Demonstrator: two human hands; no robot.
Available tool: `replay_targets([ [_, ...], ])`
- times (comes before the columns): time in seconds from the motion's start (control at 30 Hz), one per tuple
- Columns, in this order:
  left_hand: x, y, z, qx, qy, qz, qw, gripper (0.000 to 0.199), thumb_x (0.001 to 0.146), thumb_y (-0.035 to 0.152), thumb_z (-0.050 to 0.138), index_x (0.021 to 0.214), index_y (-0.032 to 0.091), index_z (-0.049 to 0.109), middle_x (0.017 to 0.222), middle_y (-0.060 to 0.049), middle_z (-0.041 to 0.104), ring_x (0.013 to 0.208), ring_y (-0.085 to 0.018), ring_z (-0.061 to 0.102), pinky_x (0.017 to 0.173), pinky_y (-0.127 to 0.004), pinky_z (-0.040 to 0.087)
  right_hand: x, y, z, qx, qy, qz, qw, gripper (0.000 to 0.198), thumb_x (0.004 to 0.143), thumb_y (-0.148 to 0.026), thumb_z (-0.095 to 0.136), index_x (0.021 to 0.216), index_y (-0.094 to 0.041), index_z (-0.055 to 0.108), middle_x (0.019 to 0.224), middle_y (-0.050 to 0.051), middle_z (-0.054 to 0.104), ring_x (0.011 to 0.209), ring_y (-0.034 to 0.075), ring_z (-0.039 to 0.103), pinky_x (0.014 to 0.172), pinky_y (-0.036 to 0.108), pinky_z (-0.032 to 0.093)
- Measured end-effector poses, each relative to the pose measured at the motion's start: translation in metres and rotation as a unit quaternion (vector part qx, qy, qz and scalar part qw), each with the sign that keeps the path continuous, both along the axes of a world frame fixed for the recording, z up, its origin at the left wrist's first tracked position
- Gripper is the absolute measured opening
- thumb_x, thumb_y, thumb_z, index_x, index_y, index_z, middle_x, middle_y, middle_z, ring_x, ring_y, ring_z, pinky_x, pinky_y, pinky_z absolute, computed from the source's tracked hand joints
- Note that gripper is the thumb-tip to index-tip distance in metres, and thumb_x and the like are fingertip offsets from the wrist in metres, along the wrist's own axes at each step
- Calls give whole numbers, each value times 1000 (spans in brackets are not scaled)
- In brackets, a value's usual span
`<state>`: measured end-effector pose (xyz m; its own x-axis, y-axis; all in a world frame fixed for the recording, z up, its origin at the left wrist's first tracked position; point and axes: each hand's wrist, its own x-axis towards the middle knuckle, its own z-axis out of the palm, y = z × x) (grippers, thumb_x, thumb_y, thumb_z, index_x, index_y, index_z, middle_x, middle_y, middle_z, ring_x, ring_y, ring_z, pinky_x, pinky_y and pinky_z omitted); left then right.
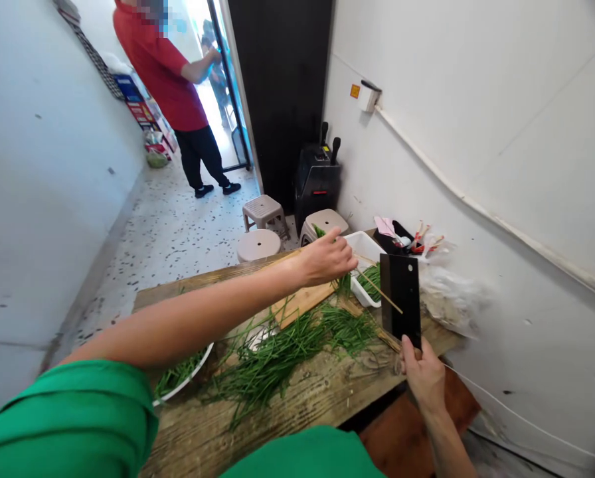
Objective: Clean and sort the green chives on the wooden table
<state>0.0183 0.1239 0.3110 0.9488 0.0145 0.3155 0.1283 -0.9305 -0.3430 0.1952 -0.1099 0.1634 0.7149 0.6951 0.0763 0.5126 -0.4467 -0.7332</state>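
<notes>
The head view shows two bare hands over a wooden bench (327, 399). The right hand (425, 376), at the near right, has its fingers wrapped around the handle of a big dark cleaver (402, 285). The blade stands up tall, with its flat side facing us. The left hand (329, 256) is farther away, near the middle. Its fingers are closed on a bunch of green stalks (344, 285), and bits of green poke out on both sides of the fist. A thin pale stick (380, 290) runs from beside the left hand to in front of the blade. I cannot tell if it touches the blade.

A messy pile of long green stalks (277, 362) lies on the bench, on the near side of the left hand. A wooden board (305, 303) is partly under some of them. To the left, a white bowl (192, 378) with greens in it is partly hidden by the arm. Just right of the left hand, a white tub (364, 243) holds more greens. A clear plastic bag (449, 292) sits at the far right. At the far left, a person in a red shirt (165, 79) stands by a door.
</notes>
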Motion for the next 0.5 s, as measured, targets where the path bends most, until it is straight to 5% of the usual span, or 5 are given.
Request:
replay_targets([
  [0.13,26,20,-3,-37,-3,38,999,30,86,13,29,86,12,59,78,-11,59,78,-20,50,77,-40,30,4,-16,4,-33,35,-40,998,38,78,-56,41,67,-21,51,44,-1,55,39,14,51,46,23,38],
  [0.27,26,31,-37,-54,6,98,994,31,86,14,29,87,10,59,79,-15,58,79,-24,49,71,-40,29,8,-24,2,-47,58,-61,995,36,79,-54,40,65,-22,50,42,-3,53,41,14,52,46,22,38],
  [0.37,-2,20,-92,-98,20,145,984,29,85,13,30,90,11,59,82,-15,56,80,-24,48,72,-40,29,9,-23,-5,-56,66,-64,994,37,79,-54,40,64,-22,49,42,-2,53,41,14,52,46,22,38],
  [0.5,-62,-20,-195,-145,138,174,964,25,83,12,35,80,12,60,75,-13,56,72,-22,50,64,-36,30,6,-7,-20,-63,81,-23,994,37,79,-54,40,65,-21,49,42,-2,53,39,13,50,45,22,39],
])
